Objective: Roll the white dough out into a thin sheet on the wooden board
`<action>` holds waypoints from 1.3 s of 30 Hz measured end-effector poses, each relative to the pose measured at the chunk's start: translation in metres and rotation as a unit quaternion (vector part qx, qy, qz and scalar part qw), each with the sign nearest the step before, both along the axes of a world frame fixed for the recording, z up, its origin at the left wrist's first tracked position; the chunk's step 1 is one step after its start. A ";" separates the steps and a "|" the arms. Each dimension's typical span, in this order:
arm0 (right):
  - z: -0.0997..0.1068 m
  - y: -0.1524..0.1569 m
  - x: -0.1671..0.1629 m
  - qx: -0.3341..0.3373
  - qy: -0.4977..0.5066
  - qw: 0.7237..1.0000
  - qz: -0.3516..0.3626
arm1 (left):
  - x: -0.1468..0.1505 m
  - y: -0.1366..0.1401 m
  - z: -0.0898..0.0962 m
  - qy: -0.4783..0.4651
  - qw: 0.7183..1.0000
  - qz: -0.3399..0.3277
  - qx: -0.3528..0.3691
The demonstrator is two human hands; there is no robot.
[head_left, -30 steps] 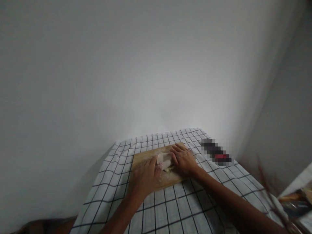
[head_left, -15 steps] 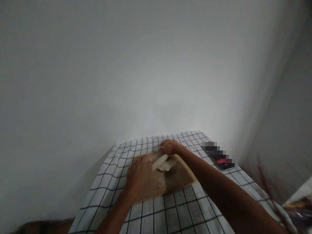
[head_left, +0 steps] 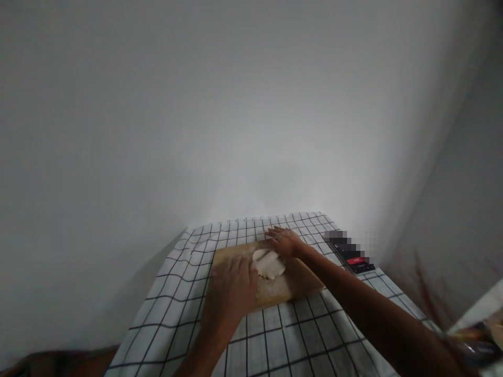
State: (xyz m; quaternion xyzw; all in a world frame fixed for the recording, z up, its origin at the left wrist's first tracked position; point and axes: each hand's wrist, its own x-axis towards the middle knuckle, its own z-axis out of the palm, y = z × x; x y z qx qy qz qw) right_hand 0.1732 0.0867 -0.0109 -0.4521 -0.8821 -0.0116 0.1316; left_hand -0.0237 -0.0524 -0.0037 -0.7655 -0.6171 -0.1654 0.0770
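A flat, pale piece of dough [head_left: 270, 268] with an uneven edge lies on a flour-dusted wooden board [head_left: 293, 287]. A narrow darker band crosses the dough between my hands; I cannot tell whether it is a rolling pin or a shadow. My left hand [head_left: 231, 287], blurred, is palm down over the board's left part, fingers stretched forward and thumb side by the dough. Over the board's far right side, my right hand [head_left: 286, 242] has its fingers extended, just beyond the dough. The hands hide whatever may be under their palms.
A white cloth with dark grid lines [head_left: 173, 293] covers the table, which stands against a pale wall [head_left: 251, 131]. A phone-like device [head_left: 356, 259], partly pixelated, lies at the table's right edge. Shiny packaging [head_left: 477, 343] sits at the lower right.
My left hand has moved right and nearer to me. My right hand has shifted slightly right, its fingers now straighter. More of the dough shows, and the pale bar between the hands no longer stands out.
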 end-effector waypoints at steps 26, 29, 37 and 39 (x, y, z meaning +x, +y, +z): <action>-0.004 -0.093 0.031 0.033 0.088 0.995 -0.039 | 0.008 -0.022 -0.029 0.022 0.996 -0.064 0.050; 0.002 -0.080 0.025 0.015 0.064 0.996 -0.055 | 0.006 -0.010 -0.021 0.024 0.997 -0.063 0.030; 0.011 -0.057 0.016 -0.001 0.032 0.998 -0.046 | 0.002 0.029 -0.016 0.031 0.994 -0.093 0.045; 0.013 -0.049 0.015 -0.005 0.020 0.999 -0.039 | -0.001 0.039 -0.017 0.039 0.991 -0.114 0.053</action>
